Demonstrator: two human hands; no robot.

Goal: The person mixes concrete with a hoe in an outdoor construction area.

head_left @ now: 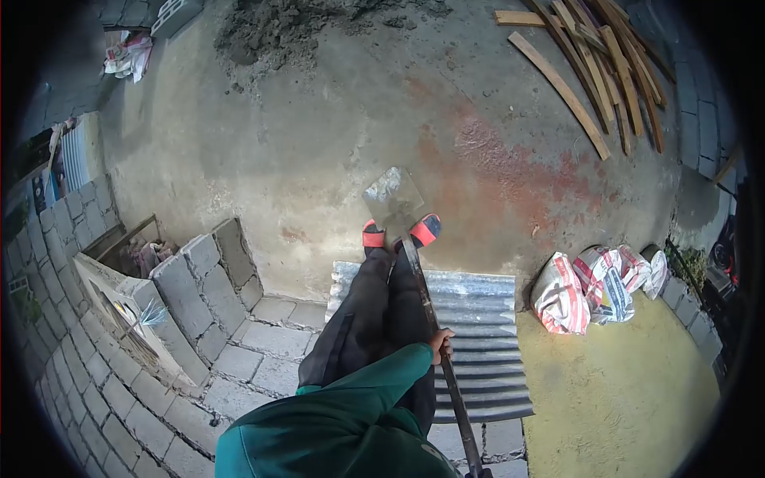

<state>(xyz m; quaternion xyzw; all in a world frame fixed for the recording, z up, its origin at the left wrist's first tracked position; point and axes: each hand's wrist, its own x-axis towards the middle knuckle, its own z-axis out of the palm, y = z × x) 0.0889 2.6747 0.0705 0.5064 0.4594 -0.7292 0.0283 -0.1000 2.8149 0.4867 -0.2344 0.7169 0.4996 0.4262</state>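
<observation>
My left hand (pixel 442 346), at the end of a green sleeve, is wrapped round the long shaft of a shovel (pixel 429 307). The shaft slants from the bottom edge of the view up to a flat, pale-smeared blade (pixel 394 194) on the concrete floor. That blade lies just in front of my feet, which wear red and black slippers (pixel 426 229). My right hand is out of view; the shaft's upper end runs to the bottom edge, where a dark part is too cut off to make out.
Wet grey mortar (pixel 275 36) is heaped at the top. Wooden planks (pixel 610 72) lie at upper right. Printed sacks (pixel 560 296) stand at right, near a corrugated metal sheet (pixel 474 334). Concrete blocks (pixel 195 291) form low walls at left.
</observation>
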